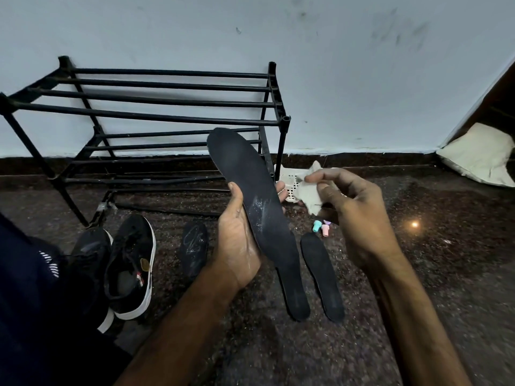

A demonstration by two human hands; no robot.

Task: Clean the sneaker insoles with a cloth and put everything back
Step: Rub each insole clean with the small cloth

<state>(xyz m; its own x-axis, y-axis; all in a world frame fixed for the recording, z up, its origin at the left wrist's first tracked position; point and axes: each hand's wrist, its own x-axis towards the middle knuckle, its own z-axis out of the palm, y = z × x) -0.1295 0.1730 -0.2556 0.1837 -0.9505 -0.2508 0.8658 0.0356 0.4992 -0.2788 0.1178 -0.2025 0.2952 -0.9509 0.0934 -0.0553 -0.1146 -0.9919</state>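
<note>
1. My left hand (237,246) grips the insole (250,185) upright above the floor (418,274), with the fingers (280,188) curled round its middle. White smears show beside the thumb.
2. My right hand (354,215) pinches the cloth (308,190) just beside the insole, not touching it.
3. I'd bunch the cloth into a pad and wipe lengthwise, pressing hardest on the smears.
4. I'd brace the insole's back so it can't flex away.
5. The sneakers (131,268) wait on the floor, left.

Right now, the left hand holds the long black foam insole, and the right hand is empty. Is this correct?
Not quite. The left hand does hold the long black foam insole, but the right hand is not empty: its fingers pinch a pale crumpled cloth. The head view shows it.
</note>
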